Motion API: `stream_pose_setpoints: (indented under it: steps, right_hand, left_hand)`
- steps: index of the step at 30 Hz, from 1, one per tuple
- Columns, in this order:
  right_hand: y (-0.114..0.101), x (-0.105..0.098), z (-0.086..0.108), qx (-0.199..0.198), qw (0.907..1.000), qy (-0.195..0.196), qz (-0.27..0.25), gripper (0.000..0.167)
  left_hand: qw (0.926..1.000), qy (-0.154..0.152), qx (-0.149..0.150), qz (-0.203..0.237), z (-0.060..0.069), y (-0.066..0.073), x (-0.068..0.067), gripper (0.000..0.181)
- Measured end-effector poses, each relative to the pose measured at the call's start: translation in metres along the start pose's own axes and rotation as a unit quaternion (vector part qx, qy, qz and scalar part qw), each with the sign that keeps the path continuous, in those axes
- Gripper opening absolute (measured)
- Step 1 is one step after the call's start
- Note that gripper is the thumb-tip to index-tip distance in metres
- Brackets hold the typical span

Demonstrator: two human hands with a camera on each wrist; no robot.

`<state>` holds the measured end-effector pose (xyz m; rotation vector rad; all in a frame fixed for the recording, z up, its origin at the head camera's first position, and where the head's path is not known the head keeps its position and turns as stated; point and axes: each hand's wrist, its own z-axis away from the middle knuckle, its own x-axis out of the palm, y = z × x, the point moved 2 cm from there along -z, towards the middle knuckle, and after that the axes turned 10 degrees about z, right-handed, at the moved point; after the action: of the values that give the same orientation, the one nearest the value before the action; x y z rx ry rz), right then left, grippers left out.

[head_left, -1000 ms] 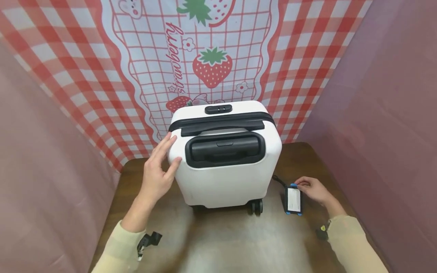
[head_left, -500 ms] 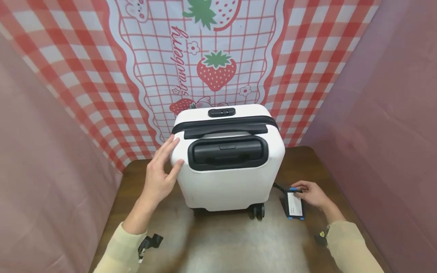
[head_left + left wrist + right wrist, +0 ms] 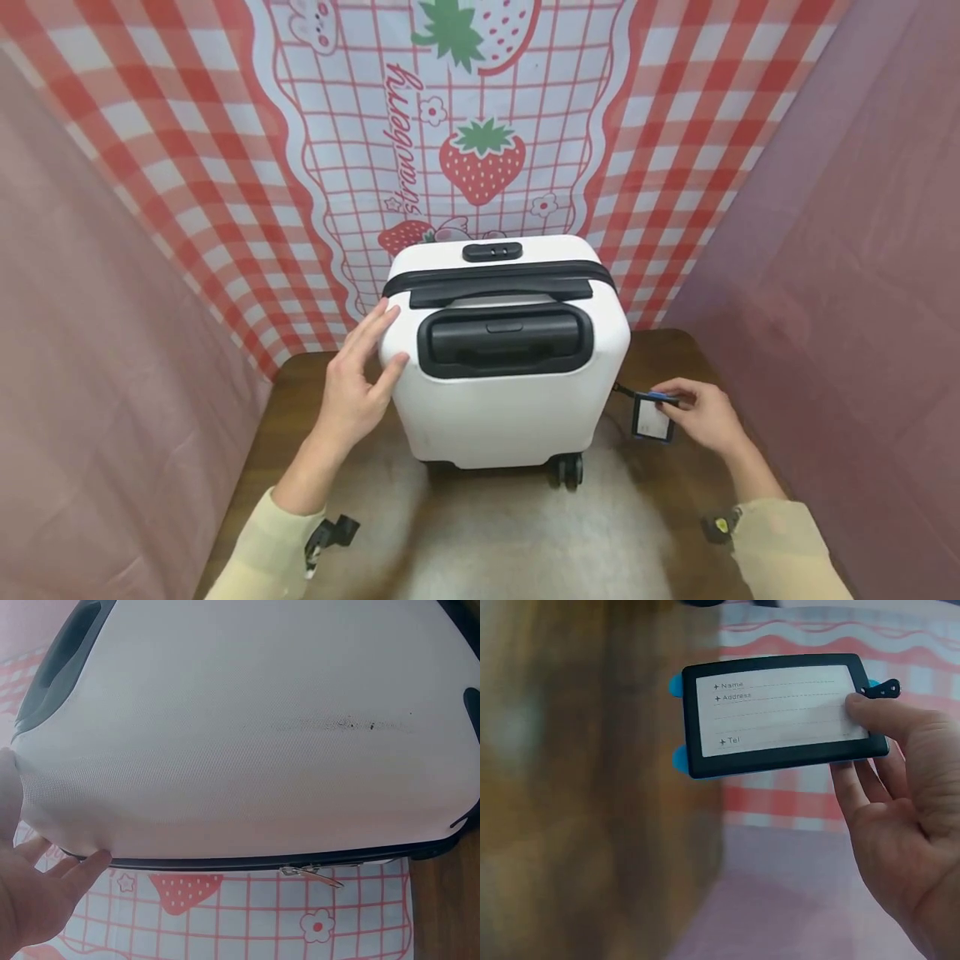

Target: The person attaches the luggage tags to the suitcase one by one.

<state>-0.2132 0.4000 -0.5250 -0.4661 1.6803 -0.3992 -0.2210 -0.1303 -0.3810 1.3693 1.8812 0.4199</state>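
When viewed from the head, shows white suitcase (image 3: 502,421) standing upright at centre of frame on brown table (image 3: 517,554), before strawberry-print cloth (image 3: 480,100). Left of centre, note left hand (image 3: 356,390) with spread, nearly straight fingers, resting tips and thumb on suitcase's upper left corner in a wide, unclosed hold. At lower right, note right hand (image 3: 705,414), pinching luggage tag (image 3: 653,420) near its top edge between thumb and fingers.

Left wrist view: shows suitcase's pale side across most of frame, with dark speckled mark (image 3: 360,725) right of centre and zipper pull (image 3: 321,877) toward bottom; at lower left, left hand touching suitcase near black seam (image 3: 217,864).

Right wrist view: shows luggage tag at upper centre, printed "Name", "Address" and "Tel", with thumb over right end and fingers behind.
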Motion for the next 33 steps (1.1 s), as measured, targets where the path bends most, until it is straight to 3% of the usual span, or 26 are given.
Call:
stream_pose_setpoints:
  steps: [7, 14, 21, 28, 33]
  right_hand:
    - [-0.031, -0.03, -0.002, -0.043, 0.9947, 0.093, -0.003, 0.022]
    - [-0.058, -0.061, -0.001, -0.076, 0.976, 0.204, 0.006, 0.027]
    - [-0.082, -0.085, 0.0, -0.104, 0.957, 0.268, -0.035, 0.029]
    - [-0.105, -0.092, -0.002, -0.138, 0.9368, 0.319, -0.04, 0.031]
    - [-0.118, -0.1, -0.005, -0.157, 0.9279, 0.334, -0.055, 0.028]
  left_hand:
    - [1.0, 0.0, 0.004, -0.002, -0.001, 0.0, 0.001, 0.062]
    - [1.0, -0.004, 0.006, 0.0, -0.004, -0.001, 0.003, 0.062]
    - [0.9999, -0.007, 0.006, -0.008, -0.004, -0.002, 0.005, 0.063]
    - [0.9998, -0.005, -0.006, -0.016, 0.001, -0.001, 0.001, 0.064]
    - [0.9999, -0.001, 0.0, -0.012, -0.001, -0.002, 0.001, 0.064]
